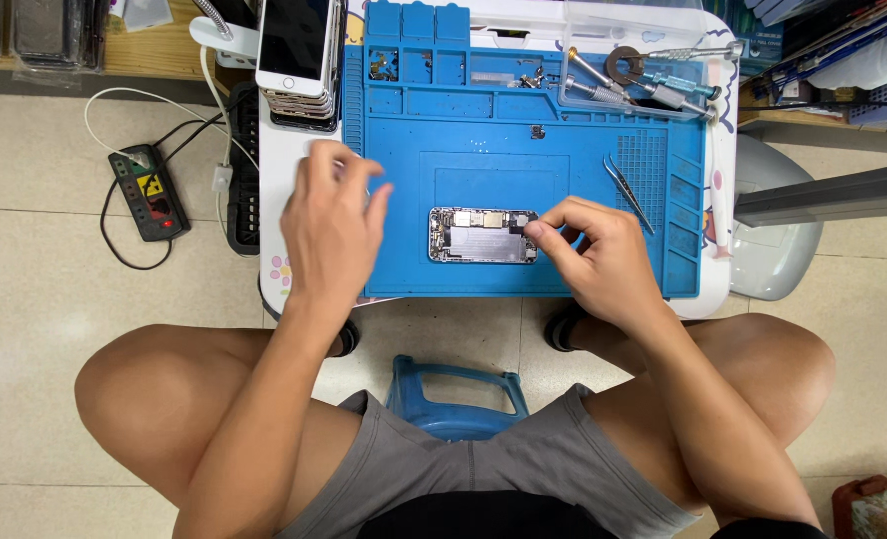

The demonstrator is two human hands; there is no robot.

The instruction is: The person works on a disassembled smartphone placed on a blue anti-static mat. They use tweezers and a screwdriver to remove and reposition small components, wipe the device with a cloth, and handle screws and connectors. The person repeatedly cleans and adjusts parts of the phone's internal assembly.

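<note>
Tiled floor [44,329] surrounds a small white tabletop [282,165], and a blue mat [493,165] covers most of it. An opened phone [483,236] lies flat near the mat's front edge, its inner boards and metal shields showing.

At the phone's right end, the right hand [603,255] rests on the mat. Its thumb and forefinger are pinched together at the phone's right edge, touching it; whether they hold some small part there is too small to tell. The other fingers are curled under.

Left of the phone and apart from it, the left hand [332,228] hovers over the mat's left edge. Its fingers are loosely bent and half open, and it holds nothing that can be seen.

Tweezers [628,192] lie on the mat just beyond the right hand. Screwdrivers [653,85] sit in a clear tray [603,20] at the far right corner. A stack of phones [299,55] stands at the far left corner, beyond the left hand. On the floor to the left lies a power strip [149,192] with cables. A blue stool [453,394] shows between the person's knees.
</note>
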